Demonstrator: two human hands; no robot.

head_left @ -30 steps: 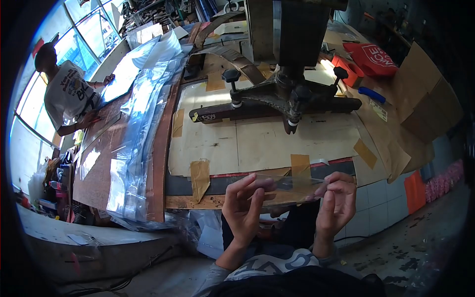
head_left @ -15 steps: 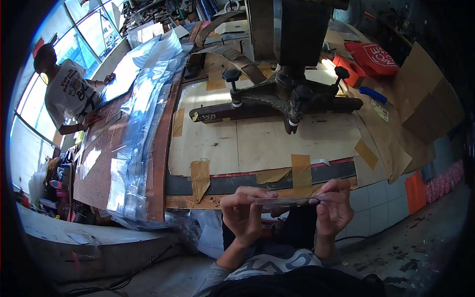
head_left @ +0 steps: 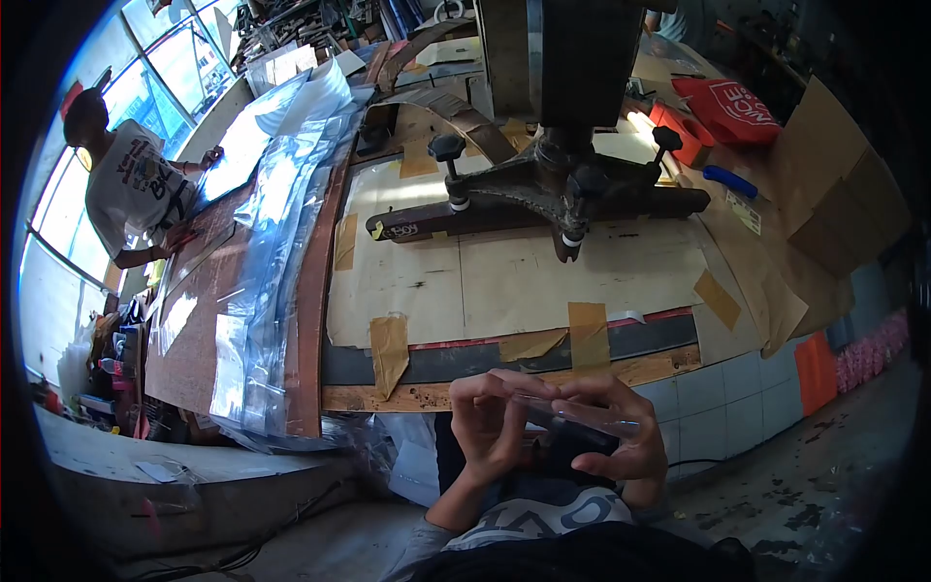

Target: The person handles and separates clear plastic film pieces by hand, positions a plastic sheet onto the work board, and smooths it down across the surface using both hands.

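Observation:
Close to my body, below the table's front edge, both hands hold a small, thin, clear plastic piece (head_left: 593,419). My left hand (head_left: 485,432) pinches its left end between thumb and fingers. My right hand (head_left: 621,436) has its fingers curled over the right side, thumb underneath. The plastic is tilted, and light glints on its right end; its full outline is hard to make out against my dark clothing. Beyond my hands lies the worktable (head_left: 446,396), topped with a pale taped board (head_left: 407,291).
A dark metal press (head_left: 562,184) stands over the board. Long clear plastic sheets (head_left: 281,233) lie along the left side, where another person (head_left: 136,179) works. To the right are a blue-handled tool (head_left: 729,181), a red bag (head_left: 727,112) and an open cardboard box (head_left: 844,184).
My hands have come closer together, the right one moving left and turning over the plastic. The plastic has gone from nearly edge-on to tilted.

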